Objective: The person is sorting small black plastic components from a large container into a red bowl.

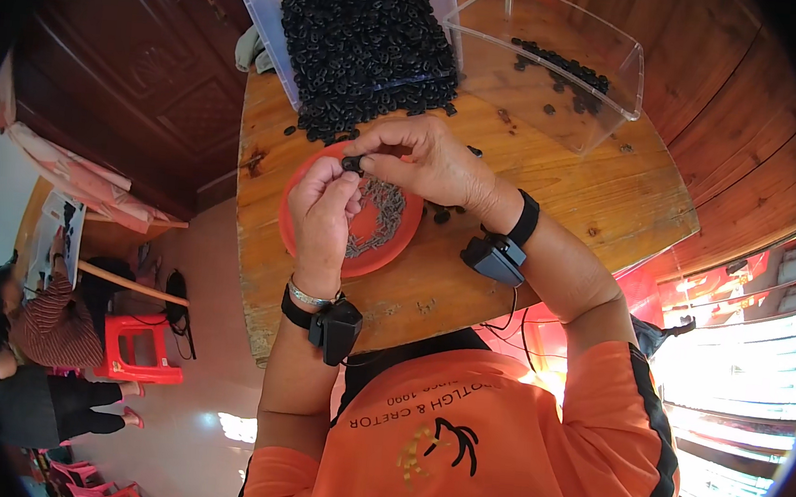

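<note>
Above the red dish (389,248) — small black ring (352,164), pinched by both hands' fingers (343,181).

This looks like a room in a home where people do small hand work. There is a worn round wooden table (550,214) with dark wooden panelled doors (141,69) behind it. On the table stand a clear plastic tub heaped with small black rings (368,41) and a second clear plastic tub, nearly bare (562,65), plus a flat red plastic plate of tiny metal pins (361,236). A red plastic stool (138,349) stands on the plain smooth floor (211,365), where another person in a striped top (46,324) sits low. Bright daylight comes in at the right.
</note>
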Tool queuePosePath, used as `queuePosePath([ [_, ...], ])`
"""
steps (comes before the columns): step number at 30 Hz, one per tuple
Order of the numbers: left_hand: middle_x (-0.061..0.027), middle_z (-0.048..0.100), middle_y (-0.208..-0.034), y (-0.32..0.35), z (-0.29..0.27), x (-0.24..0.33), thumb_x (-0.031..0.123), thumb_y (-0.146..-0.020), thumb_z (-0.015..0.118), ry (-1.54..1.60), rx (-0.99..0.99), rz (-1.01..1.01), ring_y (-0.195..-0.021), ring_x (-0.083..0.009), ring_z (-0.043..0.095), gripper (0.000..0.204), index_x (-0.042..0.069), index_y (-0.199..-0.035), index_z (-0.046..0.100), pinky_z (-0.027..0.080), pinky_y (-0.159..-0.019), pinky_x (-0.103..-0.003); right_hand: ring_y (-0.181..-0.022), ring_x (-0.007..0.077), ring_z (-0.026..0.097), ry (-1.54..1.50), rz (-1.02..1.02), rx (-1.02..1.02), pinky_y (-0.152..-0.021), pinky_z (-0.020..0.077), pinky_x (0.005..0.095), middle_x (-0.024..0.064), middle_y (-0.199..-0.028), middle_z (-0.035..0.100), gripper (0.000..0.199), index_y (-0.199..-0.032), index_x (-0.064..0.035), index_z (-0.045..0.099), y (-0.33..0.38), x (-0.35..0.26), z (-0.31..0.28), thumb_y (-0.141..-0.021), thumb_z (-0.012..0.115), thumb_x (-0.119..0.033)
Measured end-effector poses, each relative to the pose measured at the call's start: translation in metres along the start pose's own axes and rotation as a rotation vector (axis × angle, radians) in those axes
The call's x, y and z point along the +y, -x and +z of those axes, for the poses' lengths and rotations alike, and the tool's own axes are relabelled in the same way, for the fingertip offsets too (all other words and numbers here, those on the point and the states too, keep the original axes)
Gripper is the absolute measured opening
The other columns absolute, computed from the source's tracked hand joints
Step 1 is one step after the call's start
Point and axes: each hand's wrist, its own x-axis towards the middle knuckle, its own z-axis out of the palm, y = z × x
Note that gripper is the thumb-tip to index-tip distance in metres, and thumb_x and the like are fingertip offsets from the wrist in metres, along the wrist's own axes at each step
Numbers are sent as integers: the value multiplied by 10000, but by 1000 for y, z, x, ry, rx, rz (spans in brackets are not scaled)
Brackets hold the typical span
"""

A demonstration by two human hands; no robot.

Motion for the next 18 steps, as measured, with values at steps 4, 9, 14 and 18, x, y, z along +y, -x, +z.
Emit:
queuePosePath([
  [4,18,498,-671,0,1,0,87,-861,522,1,-15,-14,-582,-44,439,97,33,-780,535,361,-532,-183,-799,68,587,-63,66,-3,-716,485,227,22,-862,654,178,-982,-18,662,1,2,0,-808,633,6],
  [9,24,481,-686,2,6,4,67,-860,528,-12,32,-19,-592,-40,427,83,19,-792,530,361,-523,-183,-793,47,574,-229,92,144,-719,490,210,8,-859,640,114,-940,7,647,0,4,8,-829,620,-1],
  [14,24,475,-684,2,5,-1,74,-856,538,41,63,27,-589,-38,423,71,21,-809,544,358,-522,-180,-789,39,568,-196,120,196,-721,490,199,-6,-831,623,132,-962,5,632,-1,8,7,-831,621,0],
  [18,25,471,-679,2,5,2,75,-855,542,27,75,-8,-582,-35,420,69,27,-806,543,354,-519,-175,-779,42,571,-193,101,187,-717,494,198,-6,-826,617,137,-971,6,627,-1,11,9,-834,619,-2],
])
